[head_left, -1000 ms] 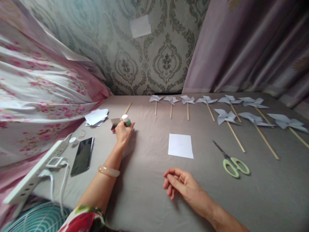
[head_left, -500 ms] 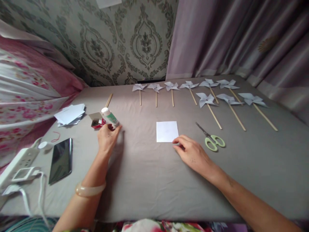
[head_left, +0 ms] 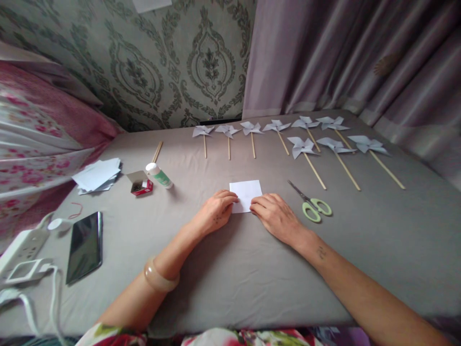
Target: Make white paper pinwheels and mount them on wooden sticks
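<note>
A white square of paper (head_left: 246, 191) lies on the grey cloth in front of me. My left hand (head_left: 218, 210) pinches its left side near the lower corner, the fingertips curled over the edge. At the lower right corner my right hand (head_left: 275, 215) grips the same sheet, fingers bent and thumb hidden. Green-handled scissors (head_left: 310, 204) rest just right of my right hand, partly opened. To the left stands a tilted-looking glue stick (head_left: 159, 175) with a white cap, beside an opened small red box (head_left: 141, 185) of pins or tacks.
Several paper pinwheels (head_left: 303, 147) on wooden sticks lie across the back and right. Wooden sticks (head_left: 157, 152), a stack of white paper (head_left: 96, 175), a black phone (head_left: 85, 247), a red string (head_left: 76, 210) and a power strip (head_left: 27, 250) with cables occupy the left.
My left hand has left the glue stick and moved right to the paper's left side. My right hand has closed more on the lower right corner. The view has shifted slightly.
</note>
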Demonstrator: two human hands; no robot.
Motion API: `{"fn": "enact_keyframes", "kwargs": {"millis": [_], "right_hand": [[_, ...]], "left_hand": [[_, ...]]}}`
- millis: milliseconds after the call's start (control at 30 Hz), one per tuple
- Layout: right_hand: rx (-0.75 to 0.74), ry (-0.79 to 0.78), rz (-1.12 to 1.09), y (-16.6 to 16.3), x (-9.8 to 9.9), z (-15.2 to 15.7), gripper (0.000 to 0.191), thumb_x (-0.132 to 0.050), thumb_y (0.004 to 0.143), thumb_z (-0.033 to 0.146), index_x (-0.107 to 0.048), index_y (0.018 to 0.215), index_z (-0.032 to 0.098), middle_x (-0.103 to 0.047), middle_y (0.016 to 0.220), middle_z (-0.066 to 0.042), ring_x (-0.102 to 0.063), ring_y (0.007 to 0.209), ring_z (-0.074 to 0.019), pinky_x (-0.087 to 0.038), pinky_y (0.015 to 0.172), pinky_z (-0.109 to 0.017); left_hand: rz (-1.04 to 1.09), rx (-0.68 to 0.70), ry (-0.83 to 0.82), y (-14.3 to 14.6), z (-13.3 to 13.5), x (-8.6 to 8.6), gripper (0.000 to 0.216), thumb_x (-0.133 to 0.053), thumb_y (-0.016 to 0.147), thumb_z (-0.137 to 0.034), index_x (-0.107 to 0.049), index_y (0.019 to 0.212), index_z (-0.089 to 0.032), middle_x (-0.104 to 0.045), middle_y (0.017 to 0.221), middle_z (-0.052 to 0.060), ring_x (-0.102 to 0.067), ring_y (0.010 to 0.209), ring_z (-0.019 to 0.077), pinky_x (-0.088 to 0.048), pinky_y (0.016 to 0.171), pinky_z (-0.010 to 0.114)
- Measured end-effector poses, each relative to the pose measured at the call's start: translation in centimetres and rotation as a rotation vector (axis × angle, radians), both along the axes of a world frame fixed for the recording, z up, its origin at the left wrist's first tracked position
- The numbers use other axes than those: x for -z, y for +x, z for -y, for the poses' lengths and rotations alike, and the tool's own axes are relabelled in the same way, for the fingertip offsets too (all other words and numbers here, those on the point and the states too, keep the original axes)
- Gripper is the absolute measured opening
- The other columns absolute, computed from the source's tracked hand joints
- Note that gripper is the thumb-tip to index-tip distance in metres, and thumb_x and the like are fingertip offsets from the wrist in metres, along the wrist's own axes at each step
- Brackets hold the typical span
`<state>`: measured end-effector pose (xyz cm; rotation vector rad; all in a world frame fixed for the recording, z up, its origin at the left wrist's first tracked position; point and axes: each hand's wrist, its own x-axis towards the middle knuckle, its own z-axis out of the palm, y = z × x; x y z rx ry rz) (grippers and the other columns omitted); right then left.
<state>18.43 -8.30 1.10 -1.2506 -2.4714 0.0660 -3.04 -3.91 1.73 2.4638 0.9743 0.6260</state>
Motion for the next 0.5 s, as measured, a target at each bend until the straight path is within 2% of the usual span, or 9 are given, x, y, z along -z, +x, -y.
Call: {"fn": "enact_keyframes", "kwargs": {"millis": [67,167,233,300,433,500], "right_hand": [[0.004,0.022,-0.01,0.2,0.2,0.0,0.016,-0.052,0.091,0.011,-0.067,0.093,0.016,-0.069,0.101,-0.008,-0.057,0.093,-0.0205,-0.04,0.084,-0.034],[0.068,0.003,-0.072,0.5,0.2,0.1,0.014,-0.053,0.091,0.013,-0.067,0.09,0.016,-0.067,0.098,-0.008,-0.057,0.091,-0.0208,-0.043,0.082,-0.034],[0.121,-0.048,-0.124,0.6,0.1,0.1,0.013,-0.054,0.091,0.014,-0.066,0.089,0.017,-0.067,0.094,-0.008,-0.057,0.09,-0.0209,-0.044,0.082,-0.034],[0.163,-0.104,-0.167,0.7,-0.1,0.1,0.012,-0.054,0.09,0.013,-0.065,0.087,0.017,-0.066,0.09,-0.007,-0.058,0.089,-0.0206,-0.044,0.083,-0.033],[0.247,-0.165,-0.233,0.4,-0.1,0.0,0.011,-0.055,0.086,0.011,-0.062,0.082,0.018,-0.064,0.086,-0.006,-0.059,0.085,-0.0198,-0.045,0.081,-0.032],[0.281,-0.177,-0.257,0.2,0.0,-0.1,0.011,-0.054,0.084,0.011,-0.062,0.08,0.018,-0.064,0.084,-0.006,-0.059,0.083,-0.0195,-0.045,0.078,-0.032]], "left_hand": [[-0.001,0.016,-0.008,0.5,-0.1,0.1,0.024,-0.045,0.09,-0.015,-0.069,0.097,-0.016,-0.07,0.102,0.01,-0.062,0.098,0.0202,-0.049,0.09,0.034],[0.006,-0.018,-0.009,0.8,0.3,0.1,0.022,-0.053,0.091,-0.031,-0.069,0.096,-0.017,-0.071,0.098,0.01,-0.062,0.095,0.021,-0.05,0.086,0.034],[0.014,-0.035,0.001,0.8,0.5,0.3,0.03,-0.062,0.085,-0.043,-0.069,0.098,-0.016,-0.071,0.099,0.01,-0.062,0.095,0.0218,-0.05,0.085,0.034],[0.019,-0.048,0.015,1.0,0.7,0.5,0.036,-0.068,0.08,-0.047,-0.069,0.099,-0.016,-0.07,0.1,0.01,-0.062,0.094,0.0221,-0.05,0.084,0.033],[0.014,-0.117,-0.011,1.7,0.4,0.6,0.011,-0.064,0.084,-0.027,-0.071,0.088,-0.018,-0.071,0.093,0.007,-0.062,0.088,0.0198,-0.049,0.08,0.031],[0.011,-0.151,-0.065,2.2,0.2,0.3,0.009,-0.062,0.084,-0.017,-0.071,0.084,-0.018,-0.071,0.089,0.006,-0.061,0.086,0.0189,-0.048,0.078,0.029]]}}
